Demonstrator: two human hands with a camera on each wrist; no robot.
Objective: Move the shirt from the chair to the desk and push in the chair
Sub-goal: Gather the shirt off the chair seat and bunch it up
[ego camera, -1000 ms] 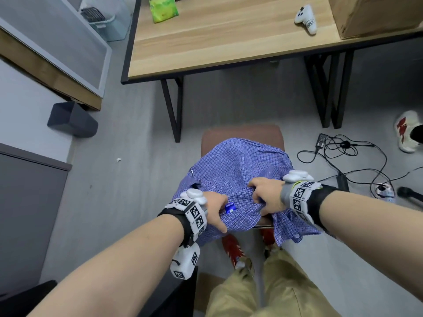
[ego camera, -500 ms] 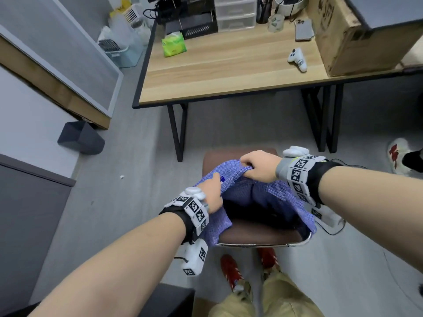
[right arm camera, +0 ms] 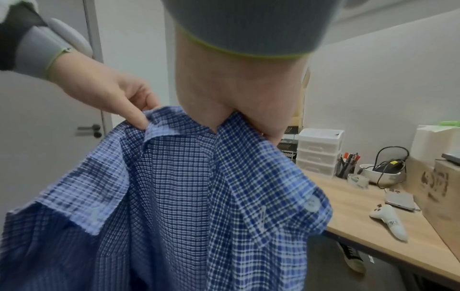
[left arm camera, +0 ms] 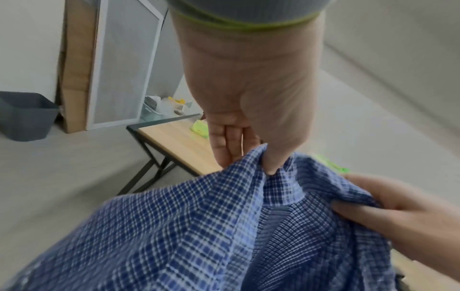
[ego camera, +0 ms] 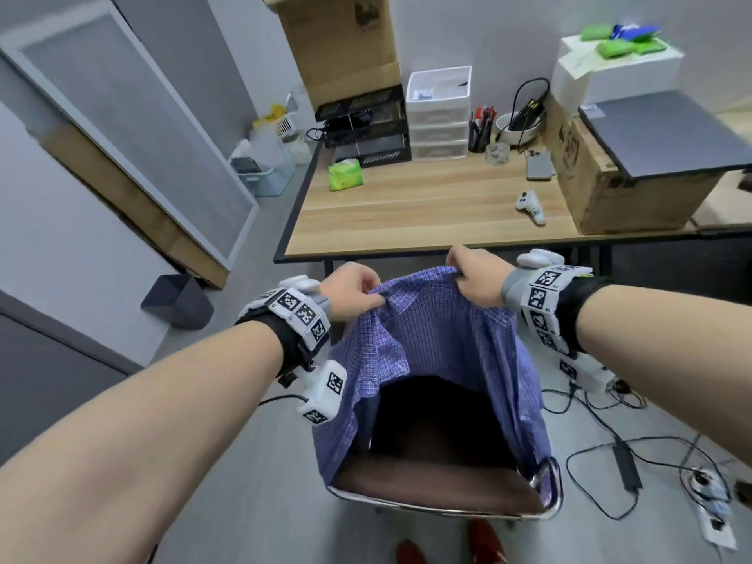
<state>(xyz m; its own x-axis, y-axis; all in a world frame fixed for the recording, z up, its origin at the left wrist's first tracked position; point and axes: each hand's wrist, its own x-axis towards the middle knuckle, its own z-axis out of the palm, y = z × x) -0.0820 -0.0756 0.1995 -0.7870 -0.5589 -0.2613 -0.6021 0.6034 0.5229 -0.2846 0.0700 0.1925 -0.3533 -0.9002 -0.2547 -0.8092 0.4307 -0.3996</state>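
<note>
A blue checked shirt (ego camera: pixel 443 348) hangs in the air above the brown chair seat (ego camera: pixel 431 482), its lower edge draping down to the seat. My left hand (ego camera: pixel 354 289) pinches the shirt's top edge on the left, and my right hand (ego camera: pixel 474 274) pinches it on the right. In the left wrist view the left hand (left arm camera: pixel 251 157) grips the shirt (left arm camera: pixel 199 226) near the collar. The right wrist view shows the right hand (right arm camera: pixel 239 120) holding the shirt (right arm camera: pixel 186 187) at the collar. The wooden desk (ego camera: pixel 427 213) stands just beyond the hands.
On the desk lie a green packet (ego camera: pixel 345 175), a white controller (ego camera: pixel 530 206), a phone (ego camera: pixel 540 165), a cardboard box (ego camera: pixel 610 185) with a laptop on it, drawers (ego camera: pixel 438 116) and a pen cup. Cables (ego camera: pixel 626 453) and a power strip lie on the floor at right. A dark bin (ego camera: pixel 177 302) stands at left.
Both hands have lifted the shirt up off the chair seat and toward the desk. The view has tilted up, showing more of the desk.
</note>
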